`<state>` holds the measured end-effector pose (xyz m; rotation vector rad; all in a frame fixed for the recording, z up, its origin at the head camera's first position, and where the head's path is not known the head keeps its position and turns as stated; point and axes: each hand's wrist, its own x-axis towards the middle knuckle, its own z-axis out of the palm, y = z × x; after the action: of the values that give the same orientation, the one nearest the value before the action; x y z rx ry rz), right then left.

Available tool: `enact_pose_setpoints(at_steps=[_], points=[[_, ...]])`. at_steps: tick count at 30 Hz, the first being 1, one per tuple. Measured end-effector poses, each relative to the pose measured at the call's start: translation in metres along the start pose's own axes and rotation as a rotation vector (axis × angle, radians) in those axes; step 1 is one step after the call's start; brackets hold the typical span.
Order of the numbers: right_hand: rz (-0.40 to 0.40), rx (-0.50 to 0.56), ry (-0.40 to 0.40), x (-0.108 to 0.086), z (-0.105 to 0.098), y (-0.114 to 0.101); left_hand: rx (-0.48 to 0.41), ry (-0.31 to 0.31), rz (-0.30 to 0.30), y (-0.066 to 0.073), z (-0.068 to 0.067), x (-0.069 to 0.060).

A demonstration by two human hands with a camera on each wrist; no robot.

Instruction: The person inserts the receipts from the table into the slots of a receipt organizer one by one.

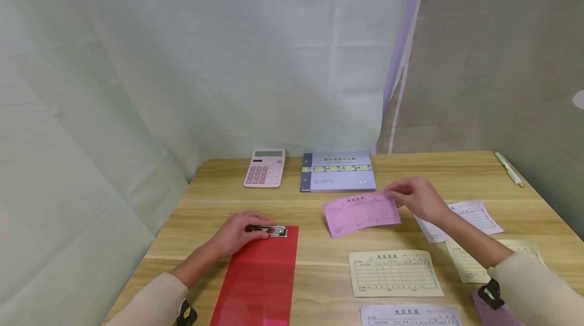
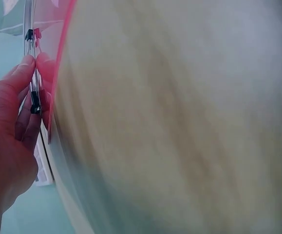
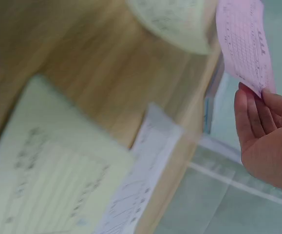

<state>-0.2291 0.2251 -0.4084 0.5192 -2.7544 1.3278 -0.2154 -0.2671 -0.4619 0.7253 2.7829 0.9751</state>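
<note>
A red clipboard (image 1: pixel 262 275) lies on the table in front, its metal clip (image 1: pixel 269 231) at the far end. My left hand (image 1: pixel 237 232) is at that clip; in the left wrist view the thumb (image 2: pixel 25 73) presses one side and the fingers curl round the other. My right hand (image 1: pixel 420 199) pinches a pink receipt slip (image 1: pixel 362 213) by its right corner between thumb and fingertips, the slip tilted and raised off the table. A yellow receipt slip (image 1: pixel 396 274) and a white one (image 1: pixel 410 316) lie right of the clipboard.
A pink calculator (image 1: pixel 265 168) and a blue account book (image 1: pixel 337 171) stand along the back edge. Under my right arm lie another white slip (image 1: pixel 474 218), a yellow slip (image 1: pixel 470 265) and a pink slip (image 1: pixel 490 311). A pen (image 1: pixel 508 169) is at the far right.
</note>
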Motion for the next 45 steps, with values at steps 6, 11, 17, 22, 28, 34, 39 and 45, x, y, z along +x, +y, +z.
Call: enact_pose_setpoints(at_steps=[6, 11, 17, 22, 28, 34, 39, 45], points=[[0.091, 0.166, -0.069, 0.009, 0.01, -0.021, 0.077, -0.005, 0.038, 0.001, -0.003, 0.002], [0.164, 0.314, -0.118, 0.014, 0.03, -0.037, 0.078, -0.019, 0.045, 0.001, -0.005, 0.004], [0.22, 0.385, -0.161, 0.016, 0.059, -0.053, 0.047, -0.047, 0.048, 0.0, -0.007, 0.006], [0.285, 0.423, -0.195, 0.014, 0.088, -0.063, 0.067, -0.061, 0.071, 0.0, -0.009, 0.008], [0.33, 0.466, -0.248, 0.008, 0.12, -0.073, 0.105, -0.064, 0.093, 0.001, -0.01, 0.011], [0.353, 0.493, -0.252, 0.003, 0.139, -0.081, 0.117, -0.077, 0.061, 0.003, -0.009, 0.011], [0.357, 0.46, -0.245, 0.002, 0.148, -0.085, 0.108, -0.081, 0.044, 0.004, -0.009, 0.01], [0.335, 0.393, -0.217, 0.003, 0.154, -0.088, 0.122, -0.084, 0.059, 0.004, -0.011, 0.009]])
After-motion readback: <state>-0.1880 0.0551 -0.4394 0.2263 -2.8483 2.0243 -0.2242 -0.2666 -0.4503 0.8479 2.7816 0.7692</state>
